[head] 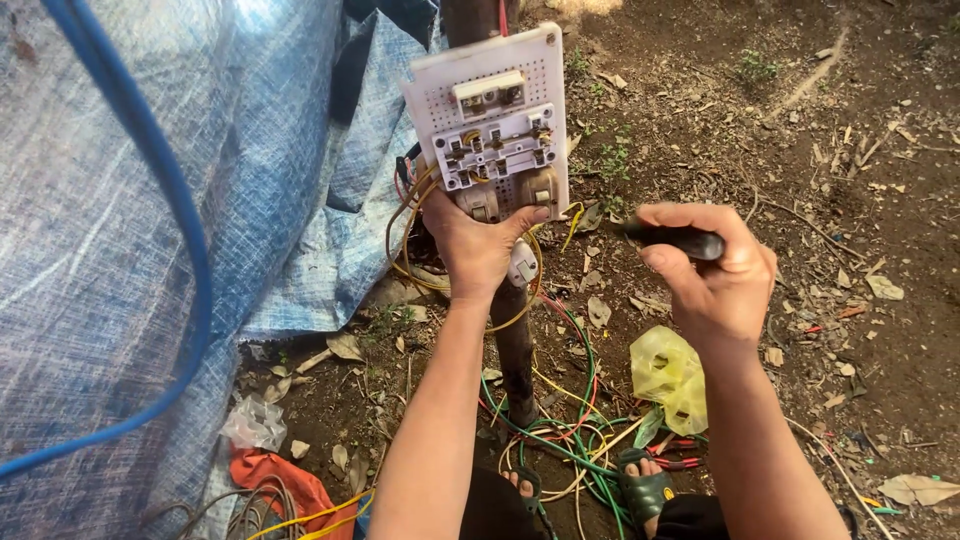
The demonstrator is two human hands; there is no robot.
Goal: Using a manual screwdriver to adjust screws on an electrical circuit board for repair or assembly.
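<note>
My left hand (478, 248) grips the lower edge of a white perforated switchboard (497, 115), held up with its back side facing me. Several switch and socket backs with terminals show on it. Yellow and red wires (405, 225) loop from the board's underside around my left hand. My right hand (712, 272) is closed around a black tool handle (672, 238) that points left toward the board, a short way from it. The tool's tip is hidden or blurred.
A wooden post (514, 345) stands behind the board. A blue tarpaulin (150, 250) and a blue cable (170, 200) fill the left. A tangle of green, red and yellow wires (565, 435), a yellow plastic bag (672, 375) and my sandalled feet (640, 490) lie on the dirt.
</note>
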